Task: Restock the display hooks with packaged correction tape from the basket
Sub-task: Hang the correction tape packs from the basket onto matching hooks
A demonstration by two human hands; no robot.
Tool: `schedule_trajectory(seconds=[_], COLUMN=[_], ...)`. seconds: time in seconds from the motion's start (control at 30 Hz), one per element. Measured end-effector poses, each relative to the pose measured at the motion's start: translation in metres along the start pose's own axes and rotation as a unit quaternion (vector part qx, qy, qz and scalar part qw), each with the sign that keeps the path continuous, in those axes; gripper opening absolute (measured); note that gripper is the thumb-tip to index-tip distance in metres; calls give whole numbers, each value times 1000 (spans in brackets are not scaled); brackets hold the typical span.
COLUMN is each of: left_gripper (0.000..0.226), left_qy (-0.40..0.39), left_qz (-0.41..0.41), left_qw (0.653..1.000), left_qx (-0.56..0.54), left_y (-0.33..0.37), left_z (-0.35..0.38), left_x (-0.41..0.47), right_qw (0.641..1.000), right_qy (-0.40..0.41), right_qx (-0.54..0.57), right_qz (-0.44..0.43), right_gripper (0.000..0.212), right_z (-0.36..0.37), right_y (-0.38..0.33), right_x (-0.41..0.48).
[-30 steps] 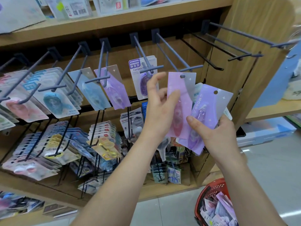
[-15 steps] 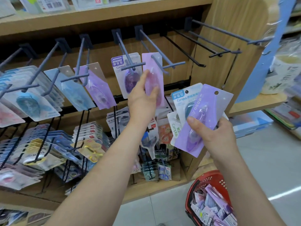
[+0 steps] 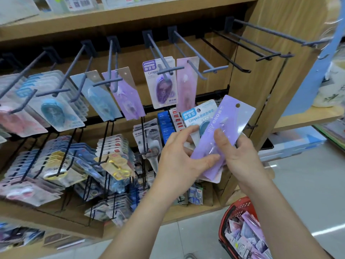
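My right hand grips a small stack of correction tape packs in front of the rack; a lilac pack lies on top and a blue-labelled Campus pack shows behind it. My left hand pinches the lilac pack's lower left edge with thumb and fingers. A pink pack hangs alone on a grey display hook, next to a purple Campus pack. The red basket with several more packs stands on the floor at the lower right.
Two bare hooks jut out at the upper right, near a wooden side panel. Hooks to the left carry blue, pink and purple packs. Lower hooks hold crowded small goods. A wooden shelf runs overhead.
My left hand let go of the pink pack, which now hangs on the hook, and came down to the stack in my right hand. The view shifted slightly.
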State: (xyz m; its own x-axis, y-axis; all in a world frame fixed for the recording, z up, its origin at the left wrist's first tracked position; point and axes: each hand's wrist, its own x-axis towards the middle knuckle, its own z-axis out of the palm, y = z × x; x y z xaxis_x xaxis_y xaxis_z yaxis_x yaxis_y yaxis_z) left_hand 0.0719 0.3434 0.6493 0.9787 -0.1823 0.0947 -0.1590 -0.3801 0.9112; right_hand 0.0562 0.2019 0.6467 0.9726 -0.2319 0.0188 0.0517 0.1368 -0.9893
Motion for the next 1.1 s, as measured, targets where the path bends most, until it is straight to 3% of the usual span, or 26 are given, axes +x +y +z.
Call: schedule_trajectory(seconds=[0.1,0.2,0.33,0.53,0.6,0.67,0.73,0.83,0.9,1.1], left_gripper=[39,25,36,40,43,51,39,2,12,9], left_qy=[23,47,63,-3,22,97,152,157,177,223], left_qz=[-56,-60,-68,-27,-30,-25,-13,6,9,12], left_qw=[984,980,968,983,986,990,982,971,966,937], left_qx=[-165,-186,-235,-183,-162,-100,-113,-179,-188,-270], left_y=[-3,-5,-10,-11,-10,-6,4,18,20,17], left_z=[-6,-14,-25,-44,-54,-67,-84,-107,-118,-128], left_x=[-1,-7,-14,-26,-27,-22,-13,2,10,25], right_qw=[999,998,998,993,991,987,981,973,970,975], right_qy=[-51,-65,-64,-102,-113,-138,-165,-195,-198,-202], right_qx=[-5,-9,-25,-38,-58,-69,-92,-108,-119,-81], right_qz=[-3,-1,-13,-42,-50,-53,-54,-61,-68,-51], right_gripper=[25,11,13,31,31,27,27,33,34,22], right_z=[3,4,11,38,45,52,60,70,75,91], right_y=[-1,2,3,3,3,4,5,4,2,-1], right_x=[-2,-3,-5,-6,-4,-4,-4,-4,-1,10])
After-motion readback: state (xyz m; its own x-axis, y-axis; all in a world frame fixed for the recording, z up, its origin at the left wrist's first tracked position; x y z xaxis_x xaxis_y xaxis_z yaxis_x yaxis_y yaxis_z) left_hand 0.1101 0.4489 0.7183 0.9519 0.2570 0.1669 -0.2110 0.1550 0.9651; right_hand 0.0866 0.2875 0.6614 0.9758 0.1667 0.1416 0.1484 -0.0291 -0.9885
